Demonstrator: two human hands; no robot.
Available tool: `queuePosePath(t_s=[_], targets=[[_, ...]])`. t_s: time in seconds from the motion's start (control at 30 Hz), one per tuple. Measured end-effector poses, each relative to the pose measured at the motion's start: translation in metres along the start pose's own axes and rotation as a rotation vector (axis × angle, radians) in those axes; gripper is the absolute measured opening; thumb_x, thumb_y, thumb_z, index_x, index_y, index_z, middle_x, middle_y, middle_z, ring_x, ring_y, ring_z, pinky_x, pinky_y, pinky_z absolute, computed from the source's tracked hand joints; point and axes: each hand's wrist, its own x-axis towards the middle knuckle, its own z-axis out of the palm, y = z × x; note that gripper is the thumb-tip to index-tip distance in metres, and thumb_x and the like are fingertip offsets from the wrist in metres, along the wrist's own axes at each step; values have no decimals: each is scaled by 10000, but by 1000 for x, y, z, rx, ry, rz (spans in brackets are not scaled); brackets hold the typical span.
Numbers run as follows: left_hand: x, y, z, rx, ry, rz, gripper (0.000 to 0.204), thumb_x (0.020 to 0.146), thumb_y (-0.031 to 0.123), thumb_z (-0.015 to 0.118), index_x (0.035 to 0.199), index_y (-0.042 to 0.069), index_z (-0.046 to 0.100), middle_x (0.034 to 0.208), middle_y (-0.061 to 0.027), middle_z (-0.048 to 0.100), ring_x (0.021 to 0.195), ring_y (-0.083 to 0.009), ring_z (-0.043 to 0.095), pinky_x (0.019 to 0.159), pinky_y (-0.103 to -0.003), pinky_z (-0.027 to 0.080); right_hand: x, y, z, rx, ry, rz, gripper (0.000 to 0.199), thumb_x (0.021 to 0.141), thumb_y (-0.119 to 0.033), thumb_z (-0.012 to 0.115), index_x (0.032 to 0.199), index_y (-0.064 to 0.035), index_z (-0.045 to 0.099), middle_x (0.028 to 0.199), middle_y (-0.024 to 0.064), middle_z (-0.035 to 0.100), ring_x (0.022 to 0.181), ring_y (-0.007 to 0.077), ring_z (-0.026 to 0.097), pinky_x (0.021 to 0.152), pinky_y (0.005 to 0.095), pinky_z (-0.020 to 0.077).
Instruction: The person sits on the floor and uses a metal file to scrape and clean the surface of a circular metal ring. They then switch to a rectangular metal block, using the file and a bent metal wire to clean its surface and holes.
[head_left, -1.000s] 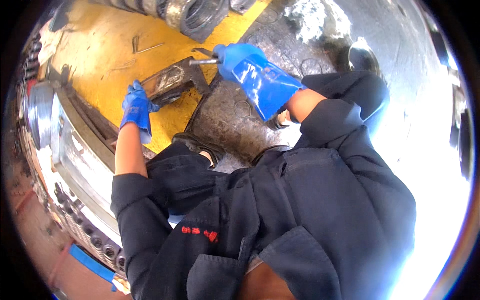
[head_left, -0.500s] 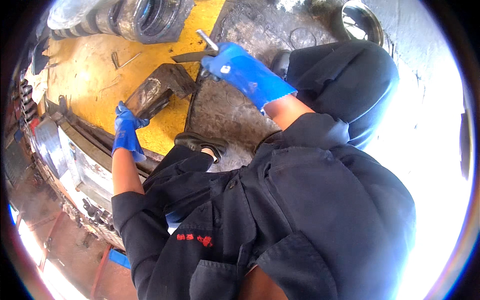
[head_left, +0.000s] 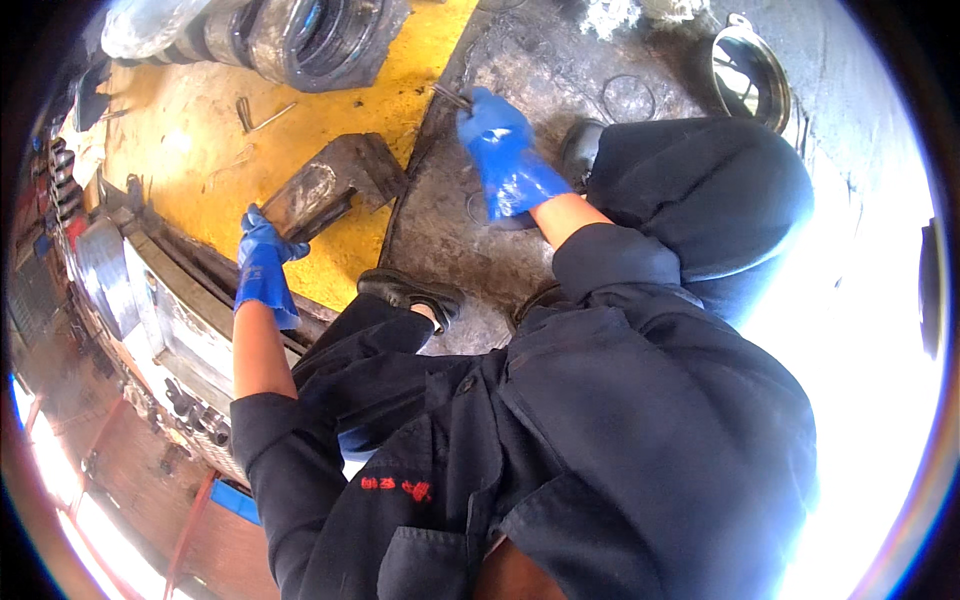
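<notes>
I crouch over a yellow metal surface [head_left: 200, 160] beside a grey floor. My left hand [head_left: 262, 262], in a blue glove, grips the near end of a grimy rectangular metal block [head_left: 330, 180] lying on the yellow surface. My right hand [head_left: 500, 150], also blue-gloved, is closed around a thin metal tool [head_left: 450, 97] whose tip pokes out to the upper left, over the edge where yellow meets grey. The right hand is apart from the block, to its right.
A large dark ringed machine part [head_left: 300, 40] lies at the top of the yellow surface, with small metal pins [head_left: 255, 115] near it. A round metal pan [head_left: 750, 75] sits top right. My black shoes [head_left: 405, 295] rest on the grey floor [head_left: 470, 260]. A steel frame [head_left: 130, 290] runs along the left.
My right hand has pulled the thin tool away from the block, off to the right over the grey floor. The left hand stays on the block's near end. The view has shifted.
</notes>
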Motion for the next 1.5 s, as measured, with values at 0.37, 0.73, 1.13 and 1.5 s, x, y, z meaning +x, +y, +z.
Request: queuePosePath(t_s=[0.37,0.73,1.13,1.5], targets=[[-47,38,-38,74,-18,56,1425,449,353,998,1577,99,164,1593,-170,298,1419,-352,398,1144,-422,398,-4,62,5,-537,214,-157,466,847,-285,679,1250,-106,526,1054,166,673,919,370,683,773,520,541],[-81,35,-12,-61,267,9,1264,623,422,914,1566,31,169,1615,-226,248,1443,-375,362,1142,-450,383,69,-35,92,202,-144,-434,714,849,-503,691,1358,-16,573,1277,221,649,1178,354,635,1002,418,498],[-140,171,109,-2256,-679,-739,505,948,523,603,1081,37,621,970,-179,708,865,-384,691,771,-494,564,27,-165,76,-360,-558,-534,638,941,-567,532,1284,-40,640,1266,185,655,1178,294,612,1013,378,426],[-82,225,117,-2842,-1101,-755,597,967,613,449,1098,78,681,990,-163,728,894,-318,713,777,-470,605,131,-97,140,34,-806,-168,375,1008,-268,442,1215,-81,693,1214,116,698,1118,216,639,982,345,458]])
